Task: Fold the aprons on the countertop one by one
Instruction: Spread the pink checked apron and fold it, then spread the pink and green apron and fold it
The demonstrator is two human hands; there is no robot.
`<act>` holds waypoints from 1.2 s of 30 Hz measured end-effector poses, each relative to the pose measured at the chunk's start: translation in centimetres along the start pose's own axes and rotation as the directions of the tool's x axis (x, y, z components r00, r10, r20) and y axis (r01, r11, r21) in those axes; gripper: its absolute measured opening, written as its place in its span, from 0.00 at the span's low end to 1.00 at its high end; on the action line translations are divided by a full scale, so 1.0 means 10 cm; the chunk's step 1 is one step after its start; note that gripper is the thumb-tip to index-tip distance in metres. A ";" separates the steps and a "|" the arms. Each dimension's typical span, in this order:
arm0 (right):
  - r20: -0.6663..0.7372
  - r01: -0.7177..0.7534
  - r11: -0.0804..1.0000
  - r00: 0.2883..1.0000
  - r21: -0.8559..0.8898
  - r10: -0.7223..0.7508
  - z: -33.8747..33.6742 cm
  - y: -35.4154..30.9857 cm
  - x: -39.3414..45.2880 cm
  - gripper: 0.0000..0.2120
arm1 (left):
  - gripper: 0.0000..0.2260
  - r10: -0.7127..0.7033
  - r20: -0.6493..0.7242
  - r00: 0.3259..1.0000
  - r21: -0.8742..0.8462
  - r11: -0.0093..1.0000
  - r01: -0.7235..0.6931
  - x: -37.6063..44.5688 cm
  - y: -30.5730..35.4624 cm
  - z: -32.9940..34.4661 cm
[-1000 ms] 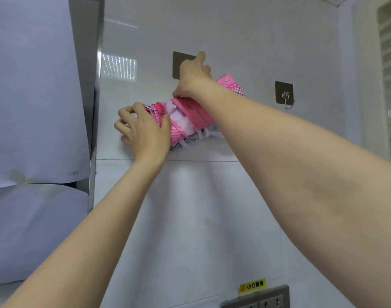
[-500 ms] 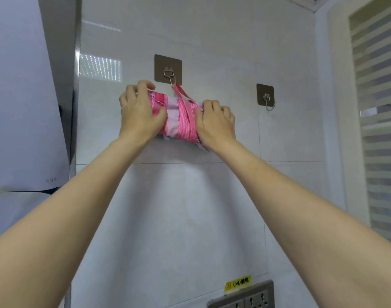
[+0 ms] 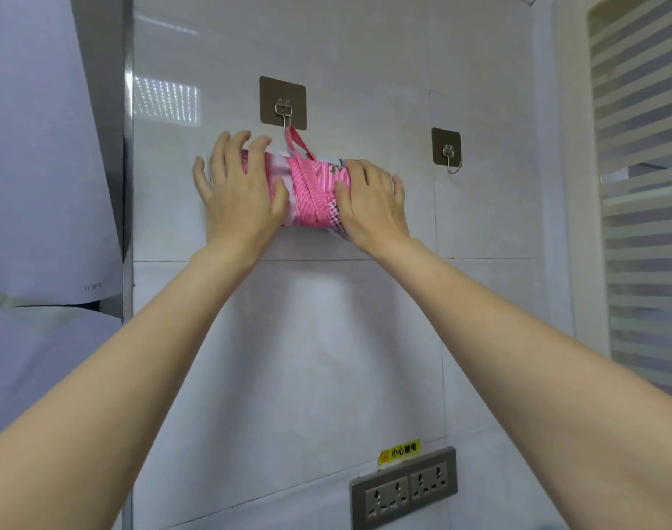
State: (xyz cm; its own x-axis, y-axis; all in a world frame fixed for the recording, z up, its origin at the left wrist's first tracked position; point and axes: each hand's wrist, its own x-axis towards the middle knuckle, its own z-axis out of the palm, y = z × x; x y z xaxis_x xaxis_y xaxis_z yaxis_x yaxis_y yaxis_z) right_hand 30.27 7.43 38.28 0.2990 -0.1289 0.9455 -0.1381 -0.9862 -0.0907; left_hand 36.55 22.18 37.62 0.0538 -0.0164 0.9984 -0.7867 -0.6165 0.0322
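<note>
Far left: pale sheets of paper (image 3: 32,147) over a cabinet front, smooth, lower edges curling; a narrow shiny metal strip (image 3: 128,185) runs down beside them

White glossy wall tiles (image 3: 326,338), large, thin grout lines, a soft light reflection at upper left

Left hand (image 3: 238,193): fingers spread and fairly straight, palm flat against the left end of the apron bundle (image 3: 313,193), thumb lying on the cloth; pressing rather than gripping

Apron bundle: rolled into a short fat cylinder lying sideways against the wall between the two hands; pink fine-striped fabric wrapped round with pink straps, a white band near the left, a gingham patch low on the right, a small green motif on top. A pink strap loop (image 3: 298,141) rises from it to the wire of the left hook (image 3: 283,105)

Left hook: brown square adhesive pad, silver wire hook at centre

Right hand (image 3: 372,197): fingers loosely spread over the right end of the bundle, thumb pressed on the cloth, palm against it

Right hook (image 3: 447,149): smaller-looking brown pad, bare silver hook, well apart from the bundle

Low centre-right: grey metallic double socket plate (image 3: 403,487), a yellow warning sticker (image 3: 399,451) just above

Far right: frosted striped glass panel (image 3: 644,185)
</note>
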 end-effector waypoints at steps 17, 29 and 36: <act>0.175 -0.001 0.989 0.984 -0.145 0.027 -0.88 0.89 -1.02 0.17 | 0.15 0.254 -0.056 0.966 -0.386 0.886 -0.256 -0.91 1.61 0.59; 0.488 -0.462 0.450 0.042 -0.764 0.872 -3.54 2.24 -5.00 0.09 | 0.18 0.973 0.136 0.186 -0.969 0.170 -0.181 -4.39 4.59 -0.11; 0.357 -0.405 0.227 -0.284 -0.886 0.890 -4.48 2.16 -6.48 0.26 | 0.33 0.945 0.215 -0.246 -0.968 0.173 -0.179 -5.36 5.36 -0.84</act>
State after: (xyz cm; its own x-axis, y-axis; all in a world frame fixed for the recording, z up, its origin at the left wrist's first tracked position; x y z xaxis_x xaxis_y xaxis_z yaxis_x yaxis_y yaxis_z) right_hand -34.39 -0.87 -10.98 0.1297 -0.8781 -0.4606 -0.9887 -0.0796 -0.1267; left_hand -13.67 -3.43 -13.78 -0.6248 -0.7477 -0.2250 -0.7417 0.6584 -0.1283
